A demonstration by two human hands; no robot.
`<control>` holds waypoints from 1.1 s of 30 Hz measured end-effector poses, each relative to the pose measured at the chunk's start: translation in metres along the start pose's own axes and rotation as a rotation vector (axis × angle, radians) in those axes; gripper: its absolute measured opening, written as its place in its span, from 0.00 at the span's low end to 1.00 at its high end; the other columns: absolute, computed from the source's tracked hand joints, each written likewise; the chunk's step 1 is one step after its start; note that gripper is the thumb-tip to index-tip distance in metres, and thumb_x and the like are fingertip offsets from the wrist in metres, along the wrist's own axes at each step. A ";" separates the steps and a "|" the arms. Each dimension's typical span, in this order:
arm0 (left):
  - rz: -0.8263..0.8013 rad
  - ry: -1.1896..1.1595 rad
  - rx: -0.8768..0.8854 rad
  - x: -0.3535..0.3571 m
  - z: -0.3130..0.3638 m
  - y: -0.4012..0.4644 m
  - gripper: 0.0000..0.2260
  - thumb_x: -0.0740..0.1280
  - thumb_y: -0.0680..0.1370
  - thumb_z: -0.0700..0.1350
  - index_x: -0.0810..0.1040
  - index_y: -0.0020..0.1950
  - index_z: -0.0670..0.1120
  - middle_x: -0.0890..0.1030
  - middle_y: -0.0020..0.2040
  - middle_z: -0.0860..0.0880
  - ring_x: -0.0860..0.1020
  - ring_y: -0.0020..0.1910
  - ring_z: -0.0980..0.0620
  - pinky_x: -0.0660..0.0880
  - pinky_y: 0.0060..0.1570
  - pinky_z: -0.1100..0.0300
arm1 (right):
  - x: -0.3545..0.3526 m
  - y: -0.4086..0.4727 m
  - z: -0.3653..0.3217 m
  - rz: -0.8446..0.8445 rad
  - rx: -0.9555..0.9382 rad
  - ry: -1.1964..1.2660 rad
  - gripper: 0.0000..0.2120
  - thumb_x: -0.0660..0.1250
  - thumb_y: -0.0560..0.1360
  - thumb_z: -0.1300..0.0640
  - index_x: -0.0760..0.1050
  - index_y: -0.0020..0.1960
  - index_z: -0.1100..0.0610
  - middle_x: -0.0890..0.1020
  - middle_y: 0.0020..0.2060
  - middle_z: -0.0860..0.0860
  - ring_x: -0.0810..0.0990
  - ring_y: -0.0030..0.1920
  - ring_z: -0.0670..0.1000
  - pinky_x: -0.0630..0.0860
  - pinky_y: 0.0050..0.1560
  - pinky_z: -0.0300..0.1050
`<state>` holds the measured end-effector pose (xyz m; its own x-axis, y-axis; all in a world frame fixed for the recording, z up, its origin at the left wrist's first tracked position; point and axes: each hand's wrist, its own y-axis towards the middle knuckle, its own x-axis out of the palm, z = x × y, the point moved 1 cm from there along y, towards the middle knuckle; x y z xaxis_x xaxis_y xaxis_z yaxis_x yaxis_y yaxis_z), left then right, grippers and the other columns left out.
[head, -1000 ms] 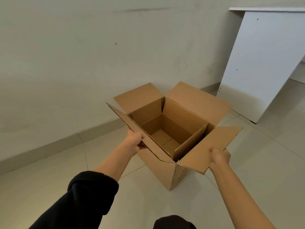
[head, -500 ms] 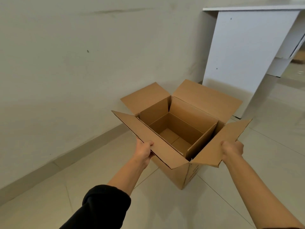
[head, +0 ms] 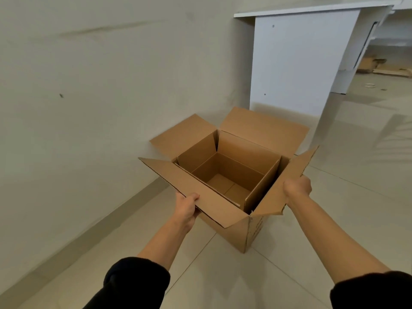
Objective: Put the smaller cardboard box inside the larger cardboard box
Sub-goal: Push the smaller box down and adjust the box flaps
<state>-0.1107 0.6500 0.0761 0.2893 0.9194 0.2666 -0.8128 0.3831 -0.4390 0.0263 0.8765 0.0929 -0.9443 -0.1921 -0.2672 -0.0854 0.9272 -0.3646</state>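
Your left hand and right hand are pinching 2 flaps of the larger cardboard box, fingers closed, at frame centre on the floor. The smaller cardboard box is already sitting inside; placement appears complete.

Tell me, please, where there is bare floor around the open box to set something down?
Bare tile lies between the larger cardboard box and the wall, and in front toward the sleeves. Right of the right hand is open floor too. Behind, the white desk crowds it. The left hand grips the near flap.
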 end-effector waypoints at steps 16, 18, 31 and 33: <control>0.304 0.016 0.152 0.113 -0.027 0.002 0.18 0.61 0.80 0.39 0.65 0.69 0.40 0.77 0.55 0.43 0.78 0.46 0.47 0.77 0.42 0.53 | -0.030 0.108 -0.016 -0.189 -0.044 0.135 0.24 0.56 0.78 0.68 0.64 0.73 0.58 0.72 0.69 0.59 0.73 0.66 0.61 0.74 0.63 0.60; 0.357 0.032 0.212 0.131 -0.027 -0.005 0.15 0.62 0.80 0.39 0.68 0.66 0.42 0.78 0.53 0.44 0.78 0.47 0.47 0.77 0.46 0.51 | -0.035 0.116 -0.016 -0.213 -0.043 0.168 0.24 0.57 0.78 0.68 0.65 0.73 0.57 0.73 0.68 0.58 0.74 0.66 0.61 0.74 0.63 0.59; 0.430 0.107 0.273 0.167 -0.020 0.012 0.14 0.56 0.81 0.39 0.70 0.67 0.42 0.78 0.61 0.41 0.77 0.57 0.43 0.76 0.58 0.47 | -0.036 0.143 -0.020 -0.213 0.046 0.240 0.23 0.58 0.78 0.67 0.63 0.73 0.58 0.73 0.68 0.61 0.74 0.65 0.63 0.74 0.63 0.60; 0.485 0.114 0.219 0.161 -0.033 0.015 0.17 0.53 0.82 0.38 0.66 0.70 0.46 0.76 0.62 0.43 0.77 0.56 0.43 0.76 0.57 0.47 | -0.031 0.142 -0.018 -0.202 0.023 0.227 0.23 0.58 0.78 0.67 0.63 0.73 0.57 0.73 0.67 0.60 0.74 0.65 0.63 0.74 0.62 0.60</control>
<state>-0.0600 0.8073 0.0844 -0.1017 0.9946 -0.0217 -0.9495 -0.1035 -0.2961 0.0376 1.0201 0.0653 -0.9560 -0.2928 0.0184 -0.2742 0.8694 -0.4110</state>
